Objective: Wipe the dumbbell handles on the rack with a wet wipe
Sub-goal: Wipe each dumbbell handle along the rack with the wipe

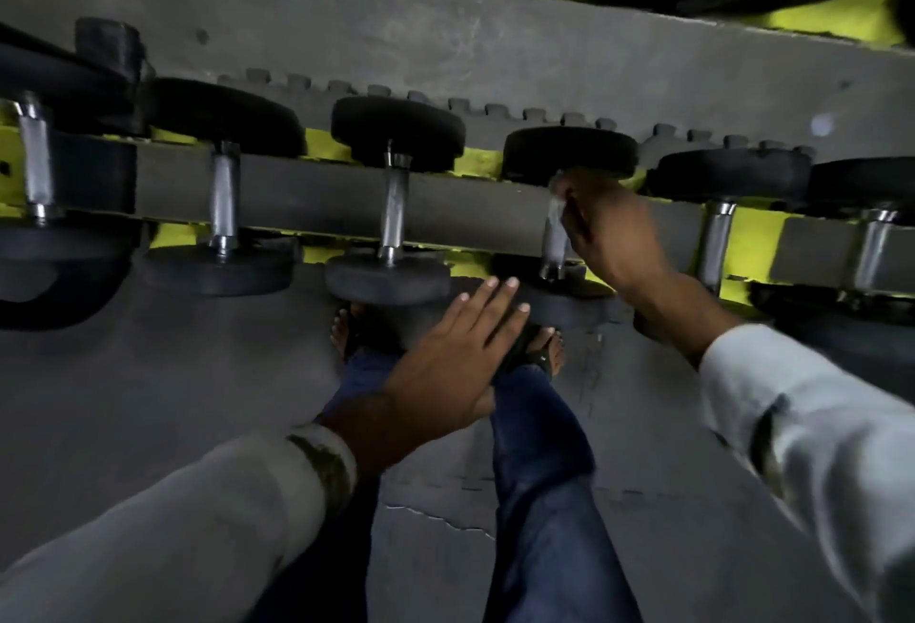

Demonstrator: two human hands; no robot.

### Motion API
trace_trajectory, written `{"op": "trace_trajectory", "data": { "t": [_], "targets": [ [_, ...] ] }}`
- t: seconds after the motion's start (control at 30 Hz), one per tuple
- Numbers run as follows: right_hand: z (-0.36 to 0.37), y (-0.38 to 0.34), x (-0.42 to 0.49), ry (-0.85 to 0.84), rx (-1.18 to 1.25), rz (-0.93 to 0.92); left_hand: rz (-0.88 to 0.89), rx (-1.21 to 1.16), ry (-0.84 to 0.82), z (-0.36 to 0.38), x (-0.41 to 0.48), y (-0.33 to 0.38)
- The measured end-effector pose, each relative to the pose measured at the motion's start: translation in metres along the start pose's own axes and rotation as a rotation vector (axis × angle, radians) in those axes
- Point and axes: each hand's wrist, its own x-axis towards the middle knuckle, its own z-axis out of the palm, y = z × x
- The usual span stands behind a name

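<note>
while the room lies in dim light, the floor [148, 375] shows as grey foam matting with toothed puzzle joints, one seam running along the far side of the rack and another crossing the lower middle of the frame. the rack [317, 206] is a grey rail on yellow framing that slants across the middle from left to right. a row of black-plated dumbbells lies across it, their steel grips crossing the rail. more dark plates on yellow metal sit blurred along the top edge.

the right hand [614, 236] reaches in from the lower right in a white sleeve [817, 424], wrist bent, fingers curled. it grips a pale wipe [558, 199] against the handle [553, 246] of the fourth dumbbell [569, 152] from the left, right of centre. the wipe sits near the handle's far end, just under the far plate.

the left hand [455, 360] comes from the lower left, released, palm down and fingers straight and slightly spread. its fingertips lie over the edge of that dumbbell's near plate; whether they touch it i cannot tell.

below the hands are blue jeans [539, 474] and feet in sandals [539, 355].
</note>
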Motion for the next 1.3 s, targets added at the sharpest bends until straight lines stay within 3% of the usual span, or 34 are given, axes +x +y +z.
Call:
{"op": "trace_trajectory", "data": {
  "t": [0.1,0.3,0.37,0.47,0.53,0.63,0.73,0.87,1.03,1.13,1.23,1.3],
  "targets": [
    [0.000,0.019,0.008,-0.071,-0.261,-0.180,-0.028,-0.019,-0.034,0.013,0.025,0.032],
    [0.007,0.022,-0.018,-0.558,-0.216,-0.431,-0.185,0.006,-0.129,0.016,0.033,0.064],
    [0.004,0.027,-0.008,-0.547,-0.298,-0.508,-0.210,0.014,-0.149,0.012,0.035,0.068],
    [-0.002,0.041,0.009,-0.374,-0.313,-0.450,-0.236,0.024,-0.158,0.014,0.035,0.071],
    [0.002,0.037,-0.001,-0.410,-0.286,-0.479,-0.248,0.044,-0.166,0.015,0.035,0.072],
    [0.010,0.026,-0.003,-0.598,-0.311,-0.597,-0.235,0.060,-0.187,0.013,0.036,0.072],
    [0.015,0.028,0.019,-0.543,-0.338,-0.590,-0.231,0.052,-0.183,0.010,0.035,0.070],
    [0.021,0.034,-0.009,-0.518,-0.160,-0.395,-0.216,0.073,-0.202,0.008,0.034,0.068],
    [0.023,0.041,-0.041,-0.377,0.063,0.090,-0.208,0.047,-0.176,0.011,0.034,0.067],
    [0.028,0.039,-0.028,-0.301,0.441,0.427,-0.201,0.039,-0.192,0.012,0.034,0.065],
    [0.035,0.048,0.017,-0.045,0.860,0.822,-0.198,0.039,-0.181,0.014,0.036,0.064],
    [0.050,0.049,0.028,0.004,1.049,0.941,-0.194,0.040,-0.194,0.016,0.036,0.064]
  ]
}}
